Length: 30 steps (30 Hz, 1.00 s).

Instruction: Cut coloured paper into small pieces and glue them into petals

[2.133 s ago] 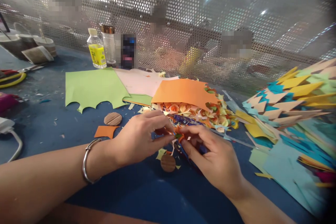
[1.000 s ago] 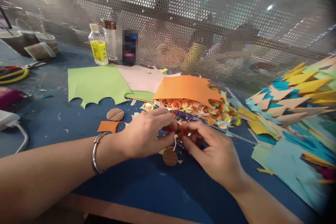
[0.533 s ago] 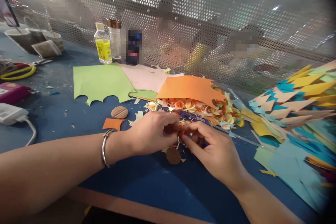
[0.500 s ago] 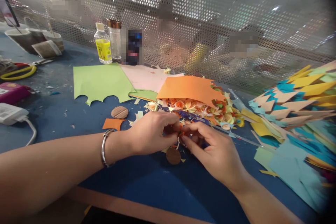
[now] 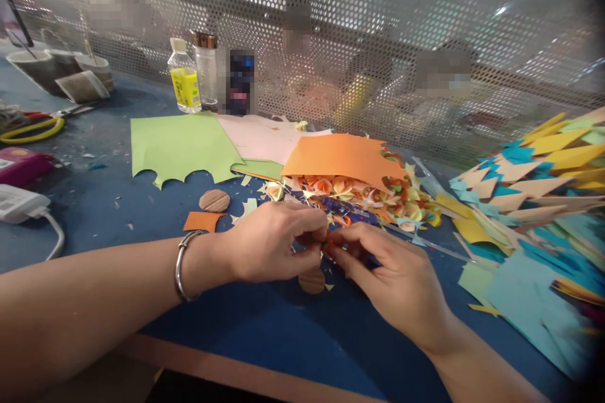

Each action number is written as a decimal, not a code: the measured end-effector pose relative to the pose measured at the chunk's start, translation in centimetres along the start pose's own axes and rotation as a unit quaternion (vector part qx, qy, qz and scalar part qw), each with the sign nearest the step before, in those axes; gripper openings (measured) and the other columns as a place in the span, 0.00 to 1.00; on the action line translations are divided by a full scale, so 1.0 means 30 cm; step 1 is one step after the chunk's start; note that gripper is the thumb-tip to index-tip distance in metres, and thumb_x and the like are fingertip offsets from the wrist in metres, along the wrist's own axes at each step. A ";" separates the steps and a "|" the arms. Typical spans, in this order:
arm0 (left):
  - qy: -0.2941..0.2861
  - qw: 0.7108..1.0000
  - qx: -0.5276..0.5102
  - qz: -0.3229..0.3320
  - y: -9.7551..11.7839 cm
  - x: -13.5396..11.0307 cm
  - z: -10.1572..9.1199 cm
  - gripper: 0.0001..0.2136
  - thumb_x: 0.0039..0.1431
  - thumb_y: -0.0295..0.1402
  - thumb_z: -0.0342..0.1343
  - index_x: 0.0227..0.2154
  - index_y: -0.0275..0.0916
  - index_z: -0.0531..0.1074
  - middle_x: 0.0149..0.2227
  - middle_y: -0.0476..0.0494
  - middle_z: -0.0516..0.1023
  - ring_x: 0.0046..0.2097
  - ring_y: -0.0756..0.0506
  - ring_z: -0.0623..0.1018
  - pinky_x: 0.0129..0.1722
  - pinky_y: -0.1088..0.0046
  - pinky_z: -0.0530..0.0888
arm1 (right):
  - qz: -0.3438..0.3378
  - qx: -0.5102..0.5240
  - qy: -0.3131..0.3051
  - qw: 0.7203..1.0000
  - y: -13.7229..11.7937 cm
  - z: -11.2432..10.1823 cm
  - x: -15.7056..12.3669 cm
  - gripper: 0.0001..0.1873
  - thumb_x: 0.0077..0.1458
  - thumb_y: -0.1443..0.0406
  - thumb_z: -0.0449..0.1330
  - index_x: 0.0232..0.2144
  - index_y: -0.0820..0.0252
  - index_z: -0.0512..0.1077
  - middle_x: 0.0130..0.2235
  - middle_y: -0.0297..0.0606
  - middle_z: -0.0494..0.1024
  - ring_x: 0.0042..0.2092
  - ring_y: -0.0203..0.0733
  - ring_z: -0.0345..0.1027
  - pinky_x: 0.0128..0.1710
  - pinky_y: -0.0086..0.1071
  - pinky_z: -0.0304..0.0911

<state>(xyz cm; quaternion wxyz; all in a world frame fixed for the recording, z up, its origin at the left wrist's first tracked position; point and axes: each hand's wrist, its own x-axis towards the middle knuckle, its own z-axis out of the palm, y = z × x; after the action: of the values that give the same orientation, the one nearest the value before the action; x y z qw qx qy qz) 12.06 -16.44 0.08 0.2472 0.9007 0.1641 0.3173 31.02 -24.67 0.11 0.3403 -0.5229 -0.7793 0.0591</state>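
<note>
Pinching inward, the left hand (image 5: 271, 245) is closed, we find, thumb and fingertips on a small orange paper piece (image 5: 327, 244) just above the bench (image 5: 283, 334), near the middle of its front edge, with a wooden disc (image 5: 312, 281) below it. The right hand (image 5: 397, 280) is curled, fingertips on the same piece. We judge short, light pinches close to the fold best, clear of the cut paper stack (image 5: 529, 201) at the right edge.

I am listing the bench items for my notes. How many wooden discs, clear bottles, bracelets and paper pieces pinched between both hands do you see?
Wooden discs: 2
Clear bottles: 2
Bracelets: 1
Orange paper piece, pinched: 1
Total: 6
</note>
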 end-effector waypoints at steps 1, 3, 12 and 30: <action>-0.001 1.000 0.002 -0.002 -0.003 0.001 0.000 0.04 0.50 0.23 0.53 0.27 0.37 0.69 0.26 0.49 0.74 0.28 0.52 0.72 0.30 0.75 0.70 | -0.003 -0.004 0.001 1.000 0.002 0.000 0.000 0.04 0.60 0.68 0.58 0.37 0.57 0.73 0.29 0.31 0.76 0.28 0.32 0.69 0.30 0.27 0.65; 0.000 1.000 0.005 -0.006 -0.007 0.002 -0.001 0.04 0.51 0.24 0.53 0.28 0.37 0.70 0.26 0.49 0.75 0.28 0.52 0.73 0.31 0.76 0.70 | -0.006 -0.005 0.005 1.000 0.004 -0.001 0.003 0.04 0.60 0.68 0.58 0.37 0.57 0.73 0.30 0.32 0.76 0.29 0.33 0.69 0.31 0.27 0.66; -0.043 0.997 0.059 -0.010 -0.008 0.008 -0.007 0.03 0.53 0.24 0.53 0.31 0.37 0.70 0.28 0.48 0.77 0.29 0.50 0.75 0.30 0.74 0.69 | -0.015 -0.016 -0.015 1.000 0.002 -0.001 0.012 0.06 0.61 0.69 0.56 0.38 0.58 0.72 0.32 0.35 0.76 0.30 0.36 0.70 0.31 0.31 0.67; -0.057 0.994 0.087 0.012 0.013 0.002 0.005 0.04 0.49 0.23 0.52 0.26 0.38 0.66 0.23 0.51 0.72 0.25 0.52 0.68 0.25 0.76 0.63 | -0.039 -0.072 -0.040 0.996 0.010 0.010 -0.003 0.04 0.57 0.70 0.56 0.31 0.58 0.70 0.27 0.34 0.73 0.26 0.36 0.67 0.27 0.30 0.62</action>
<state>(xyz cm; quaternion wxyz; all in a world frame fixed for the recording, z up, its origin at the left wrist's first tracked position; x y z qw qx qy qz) 12.27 -16.78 0.21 0.1726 0.9373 0.1663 0.2531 31.08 -24.52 -0.30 0.2724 -0.5128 -0.8141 0.0101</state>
